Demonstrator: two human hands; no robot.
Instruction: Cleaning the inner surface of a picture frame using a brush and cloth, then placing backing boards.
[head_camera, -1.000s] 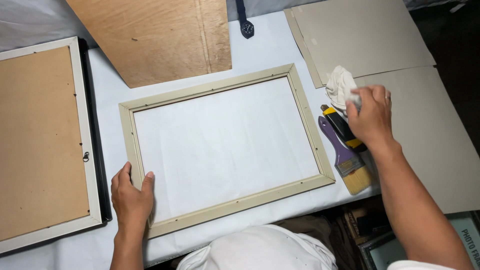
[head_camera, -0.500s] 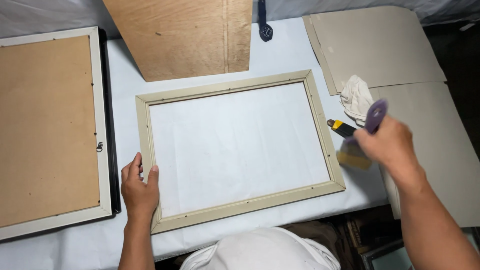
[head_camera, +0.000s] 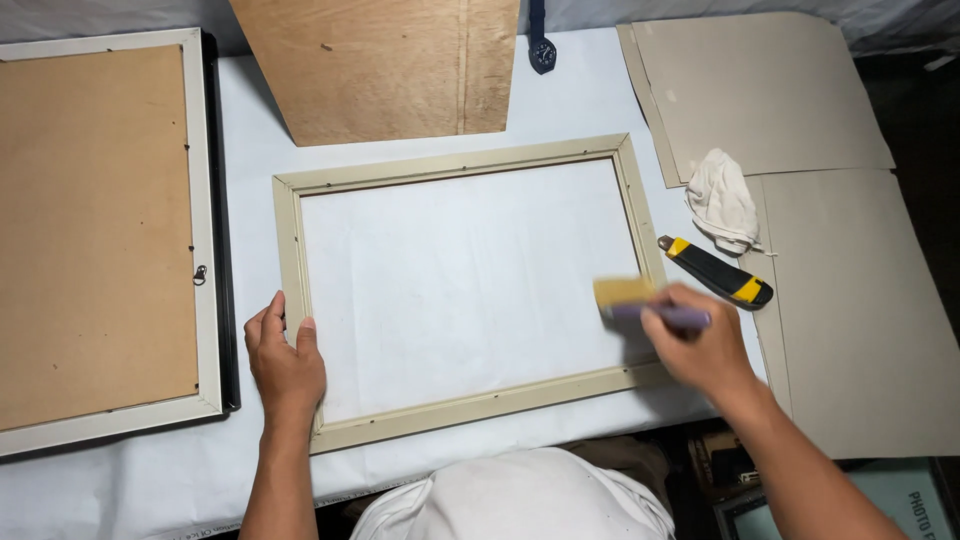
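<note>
The right hand is closed around a purple brush, its bristles over the frame's right side. The left hand presses flat on the frame's left edge. The frame looks light and stiff, best held by its rails. A knife and cloth lie near.

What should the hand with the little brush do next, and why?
Probably sweep the brush leftward across the white panel inside the frame. The right hand holds it with the bristles over the panel's right edge, near the rail, while the left hand rests on the frame's lower-left corner, steadying it. The panel ahead of the bristles is bare.
</note>
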